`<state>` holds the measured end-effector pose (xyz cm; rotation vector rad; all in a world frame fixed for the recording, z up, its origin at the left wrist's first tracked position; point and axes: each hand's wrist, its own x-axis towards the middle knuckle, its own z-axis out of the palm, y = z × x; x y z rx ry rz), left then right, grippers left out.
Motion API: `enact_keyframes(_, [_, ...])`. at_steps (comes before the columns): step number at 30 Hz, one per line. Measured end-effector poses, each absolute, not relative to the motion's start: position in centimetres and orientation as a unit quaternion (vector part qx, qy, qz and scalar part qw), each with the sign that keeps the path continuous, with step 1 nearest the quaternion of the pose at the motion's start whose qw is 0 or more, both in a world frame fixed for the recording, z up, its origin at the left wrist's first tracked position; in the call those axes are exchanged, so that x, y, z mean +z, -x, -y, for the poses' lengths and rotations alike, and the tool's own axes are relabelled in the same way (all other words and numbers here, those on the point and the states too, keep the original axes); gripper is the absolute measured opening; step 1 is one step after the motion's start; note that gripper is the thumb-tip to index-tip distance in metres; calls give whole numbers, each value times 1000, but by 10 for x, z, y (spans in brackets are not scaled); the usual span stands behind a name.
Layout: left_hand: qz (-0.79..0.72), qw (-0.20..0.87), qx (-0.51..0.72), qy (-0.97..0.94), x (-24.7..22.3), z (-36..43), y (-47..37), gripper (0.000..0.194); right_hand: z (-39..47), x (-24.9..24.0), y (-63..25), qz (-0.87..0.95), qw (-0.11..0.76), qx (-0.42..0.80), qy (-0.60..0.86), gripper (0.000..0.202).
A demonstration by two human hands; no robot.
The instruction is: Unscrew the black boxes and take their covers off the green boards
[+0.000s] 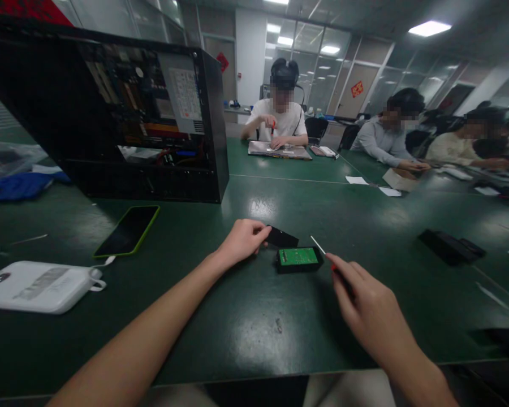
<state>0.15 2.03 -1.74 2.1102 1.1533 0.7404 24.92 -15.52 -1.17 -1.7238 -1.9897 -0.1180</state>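
My left hand [245,240] pinches the left end of a flat black cover [282,236], low over the green table. Just in front of that cover lies a small black box [299,267], its top uncovered so that a green circuit board [297,256] shows inside. My right hand [362,299] is closed round a screwdriver [318,245] with a red handle, mostly hidden by the fingers. Its thin bright shaft points up and left, past the right end of the box; I cannot tell whether it touches it.
An opened black computer case [169,183] stands at the back left. Near it lie a phone [127,230] with a green edge, a white power bank [42,286] and blue gloves [23,185]. A black object [449,247] rests at right. Across the table a person [277,121] works.
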Motion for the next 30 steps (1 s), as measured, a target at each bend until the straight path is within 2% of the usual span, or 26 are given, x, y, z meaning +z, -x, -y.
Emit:
enact_keyframes(5, [-460,263,290,-797,-24,-31,4,28,99,-1,-284,720,180,-41,669,41])
enact_keyframes(9, [-469,216,280,-809,-29,-35,7,27,62,-5,-292,725,81,-21,684,40])
enact_keyframes(12, [-469,185,264,-822,-30,-36,8,27,53,-10,-287,731,50,-19,681,38])
enact_keyframes(19, [-470,126,239,-840,-29,-40,17,32,63,-14,-281,739,56,-41,670,37])
enact_keyframes(22, [-472,106,233,-843,-27,-39,19,31,68,-13,-280,760,139,-64,631,40])
enact_keyframes(25, [-441,99,227,-863,-23,-36,19,31,72,-12,-274,811,220,-17,542,43])
enact_keyframes(28, [-392,82,218,-890,-22,-32,16,40,76,-13,-261,862,188,26,470,59])
enact_keyframes(30, [-371,65,208,-902,-23,-30,15,46,78,-14,-255,872,166,36,460,56])
